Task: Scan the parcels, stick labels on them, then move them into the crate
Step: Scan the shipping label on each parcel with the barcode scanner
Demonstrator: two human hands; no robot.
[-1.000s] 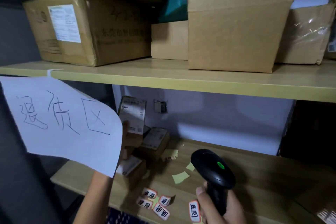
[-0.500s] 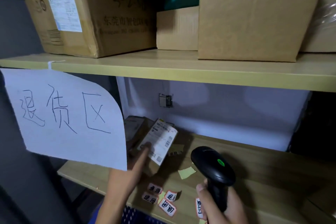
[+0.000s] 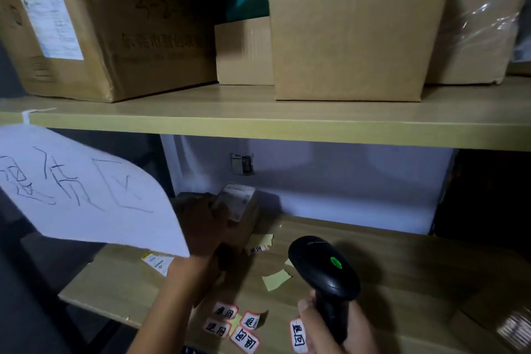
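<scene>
My left hand (image 3: 205, 227) reaches into the lower shelf and holds a small brown parcel (image 3: 244, 220) whose white shipping label (image 3: 237, 200) faces up. My right hand (image 3: 324, 330) grips the handle of a black barcode scanner (image 3: 323, 270) with a green light on top, a little right of the parcel and aimed toward it. Several red-bordered handwritten labels (image 3: 232, 326) lie on the shelf's front edge, and one more (image 3: 298, 339) lies beside my right hand. Another parcel (image 3: 189, 200) sits behind my left hand, mostly hidden.
A white paper sign (image 3: 83, 190) hangs from the upper shelf board (image 3: 287, 121) and covers the lower shelf's left part. Large cardboard boxes (image 3: 344, 26) stand on the upper shelf. Yellow backing scraps (image 3: 275, 279) lie on the lower shelf (image 3: 416, 282). A tape roll (image 3: 514, 327) lies at far right.
My left hand has brought the parcel down from upright to lie flatter on the pile, label up. The scanner has stayed about where it was. The view has moved closer.
</scene>
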